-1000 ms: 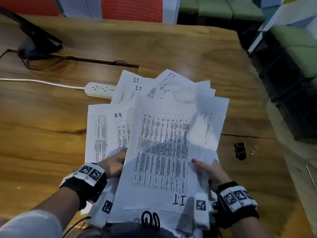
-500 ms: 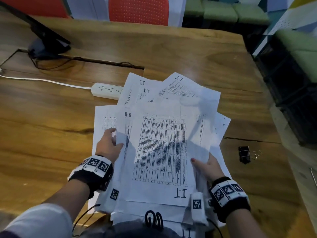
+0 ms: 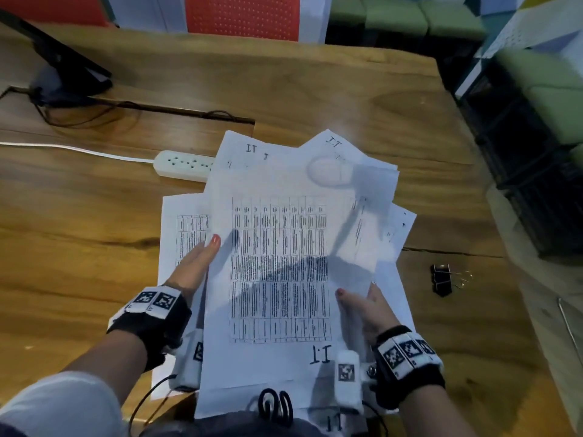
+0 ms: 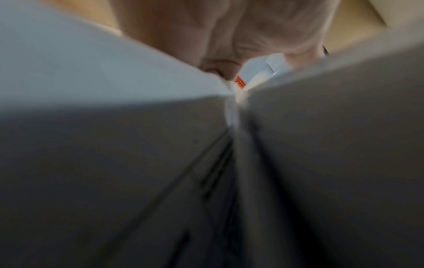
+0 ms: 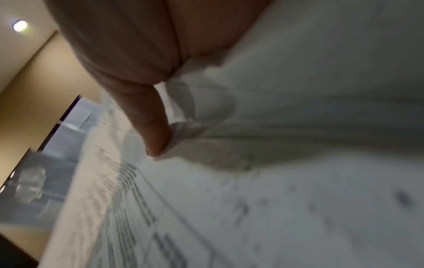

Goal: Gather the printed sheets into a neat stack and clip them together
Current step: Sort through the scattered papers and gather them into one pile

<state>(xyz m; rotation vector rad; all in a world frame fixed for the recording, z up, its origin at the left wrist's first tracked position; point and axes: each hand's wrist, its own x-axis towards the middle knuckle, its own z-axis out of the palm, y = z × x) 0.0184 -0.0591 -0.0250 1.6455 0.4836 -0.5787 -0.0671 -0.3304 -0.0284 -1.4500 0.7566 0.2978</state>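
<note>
1. While its thumb lies on top and its fingers go out of sight beneath, the right hand (image 3: 367,309) grips the right edge of the printed sheets (image 3: 280,272).
2. The left hand (image 3: 197,263) holds their left edge, thumb over the top page.
3. The sheets sit fanned and uneven above the wooden table (image 3: 79,234).
4. Black binder clips (image 3: 441,279) lie on the table just right of the sheets.
5. A white power strip (image 3: 183,164) pokes out from under the far pages.

An office or shared workroom: a long wooden counter (image 3: 315,89) carries a monitor stand (image 3: 63,74), power strip (image 3: 184,164), printed sheets (image 3: 277,263), binder clips (image 3: 441,279); red chairs (image 3: 243,15) behind.
</note>
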